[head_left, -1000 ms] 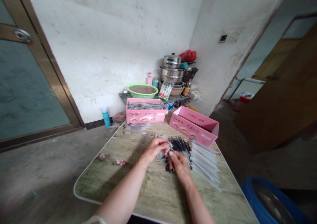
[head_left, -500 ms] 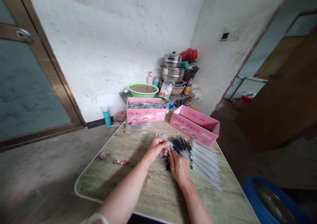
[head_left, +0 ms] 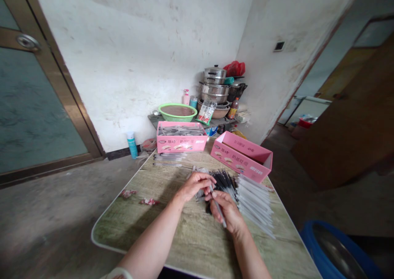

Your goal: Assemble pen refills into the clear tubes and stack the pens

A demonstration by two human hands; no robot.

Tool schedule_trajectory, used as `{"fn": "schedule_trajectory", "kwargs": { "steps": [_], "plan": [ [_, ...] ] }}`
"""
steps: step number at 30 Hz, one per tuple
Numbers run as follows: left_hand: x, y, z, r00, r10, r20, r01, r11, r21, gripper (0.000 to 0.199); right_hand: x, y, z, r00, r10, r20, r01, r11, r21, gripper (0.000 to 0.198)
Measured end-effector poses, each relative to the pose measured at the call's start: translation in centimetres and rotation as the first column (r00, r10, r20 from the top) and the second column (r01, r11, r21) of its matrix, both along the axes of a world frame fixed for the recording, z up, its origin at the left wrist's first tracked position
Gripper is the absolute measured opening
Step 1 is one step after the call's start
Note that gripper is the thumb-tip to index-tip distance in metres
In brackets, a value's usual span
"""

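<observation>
A slim greyish translucent pen (head_left: 220, 213) slants between my hands above the table. My right hand (head_left: 230, 211) is closed around it, with its lower end sticking out below the fingers. At its upper end, the fingers of my left hand (head_left: 193, 185) pinch together; the tip there is too small to make out. Beneath and behind my hands lies a heap of small pale grey pieces, partly hidden. Just beyond my right hand is a bunch of thin black-ended sticks (head_left: 224, 178). To its right, long translucent pen barrels (head_left: 255, 207) lie side by side.
A pink box (head_left: 181, 144) filled with pens stands at the table's far edge, with several pens (head_left: 168, 159) lying before it. Another pink box (head_left: 241, 157) stands to the right. Behind are a green basin (head_left: 177, 116) and stacked pots (head_left: 214, 90). A blue tub (head_left: 310, 234) sits right of the table (head_left: 132, 225).
My right hand has lifted and turned from the black pieces, and the pen now shows in its grip. My left hand has shifted slightly, its fingers coming to the pen's upper end.
</observation>
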State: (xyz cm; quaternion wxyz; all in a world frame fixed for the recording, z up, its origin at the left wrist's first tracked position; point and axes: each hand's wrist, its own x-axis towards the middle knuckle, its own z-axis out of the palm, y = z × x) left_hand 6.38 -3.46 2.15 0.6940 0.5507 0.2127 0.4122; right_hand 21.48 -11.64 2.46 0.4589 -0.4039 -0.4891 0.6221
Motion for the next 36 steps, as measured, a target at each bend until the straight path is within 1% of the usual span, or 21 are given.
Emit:
{"fn": "schedule_trajectory", "kwargs": {
  "steps": [1,3,5,6,7,9,11,12,13,14,16,18,20,23,25,27,30,32,33,35,36],
  "plan": [
    [0.1,0.0,-0.1,1.0,0.014,0.0,-0.014,1.0,-0.002,0.035,0.0,0.0,0.0,1.0,-0.021,0.02,0.02,0.999,0.025,0.045],
    [0.3,0.0,-0.2,0.998,0.061,-0.002,-0.061,0.998,-0.029,0.035,-0.1,0.1,-0.1,0.987,-0.095,0.129,0.079,0.99,0.12,0.046],
    [0.6,0.1,-0.2,0.992,0.121,-0.022,-0.122,0.99,-0.065,0.038,-0.3,0.2,-0.4,0.924,-0.227,0.309,0.136,0.948,0.289,0.047],
    [0.7,0.1,-0.3,0.988,0.151,-0.036,-0.153,0.985,-0.08,0.039,-0.4,0.2,-0.5,0.855,-0.317,0.41,0.15,0.908,0.39,0.046],
    [0.8,0.0,-0.3,0.983,0.178,-0.05,-0.182,0.979,-0.092,0.04,-0.5,0.3,-0.7,0.76,-0.412,0.502,0.146,0.862,0.486,0.044],
    [1.0,0.0,-0.4,0.972,0.221,-0.075,-0.228,0.968,-0.105,0.041,-0.7,0.3,-1.0,0.52,-0.573,0.633,0.088,0.773,0.628,0.039],
    [1.1,-0.1,-0.5,0.964,0.248,-0.094,-0.258,0.959,-0.115,0.042,-0.8,0.2,-1.3,0.302,-0.653,0.694,-0.006,0.727,0.687,0.036],
    [1.1,-0.1,-0.5,0.961,0.258,-0.103,-0.269,0.956,-0.118,0.042,-0.9,0.1,-1.4,0.226,-0.673,0.705,-0.051,0.714,0.698,0.036],
    [1.1,0.0,-0.6,0.955,0.276,-0.108,-0.288,0.95,-0.12,0.042,-0.9,0.1,-1.5,0.173,-0.687,0.706,-0.088,0.703,0.706,0.036],
    [1.0,0.1,-0.6,0.946,0.305,-0.108,-0.317,0.94,-0.124,0.043,-0.9,0.0,-1.5,0.138,-0.7,0.701,-0.114,0.692,0.713,0.036],
    [0.6,0.5,-0.6,0.922,0.379,-0.082,-0.387,0.911,-0.141,0.044,-0.9,0.0,-1.7,0.117,-0.716,0.689,-0.121,0.678,0.725,0.037],
    [0.2,0.9,-0.5,0.904,0.426,-0.033,-0.425,0.89,-0.164,0.045,-0.8,0.0,-1.8,0.138,-0.725,0.675,-0.07,0.673,0.737,0.037],
    [-0.1,1.2,-0.4,0.904,0.427,0.013,-0.42,0.893,-0.16,0.044,-0.5,0.1,-2.0,0.161,-0.733,0.66,0.001,0.669,0.743,0.039],
    [-0.2,1.4,-0.5,0.89,0.456,0.013,-0.454,0.888,-0.077,0.041,0.2,0.4,-2.1,0.154,-0.751,0.642,0.069,0.656,0.751,0.042],
    [-0.3,1.6,-0.7,0.866,0.497,-0.047,-0.496,0.868,0.035,0.038,1.0,0.6,-2.0,0.13,-0.775,0.618,0.099,0.631,0.77,0.043],
    [-0.6,1.9,-1.0,0.829,0.541,-0.137,-0.515,0.837,0.186,0.033,2.3,0.7,-1.9,0.077,-0.81,0.581,0.135,0.586,0.799,0.044],
    [-0.9,2.0,-1.5,0.757,0.607,-0.242,-0.497,0.775,0.391,0.021,4.9,0.7,-1.7,-0.08,-0.835,0.544,0.186,0.524,0.831,0.044],
    [-1.1,2.0,-1.7,0.718,0.635,-0.286,-0.472,0.745,0.47,0.016,6.8,0.7,-1.6,-0.176,-0.843,0.508,0.202,0.474,0.857,0.044],
    [-1.1,2.0,-1.7,0.705,0.639,-0.308,-0.452,0.74,0.498,0.014,7.6,0.8,-1.6,-0.208,-0.849,0.486,0.183,0.455,0.872,0.043],
    [-1.1,1.8,-1.7,0.695,0.631,-0.344,-0.399,0.737,0.546,0.007,9.0,0.9,-1.6,-0.268,-0.849,0.455,0.147,0.431,0.89,0.039],
    [-1.2,1.8,-1.7,0.696,0.626,-0.351,-0.375,0.734,0.566,0.005,9.4,1.0,-1.6,-0.287,-0.845,0.452,0.127,0.434,0.892,0.037]
  ]
}}
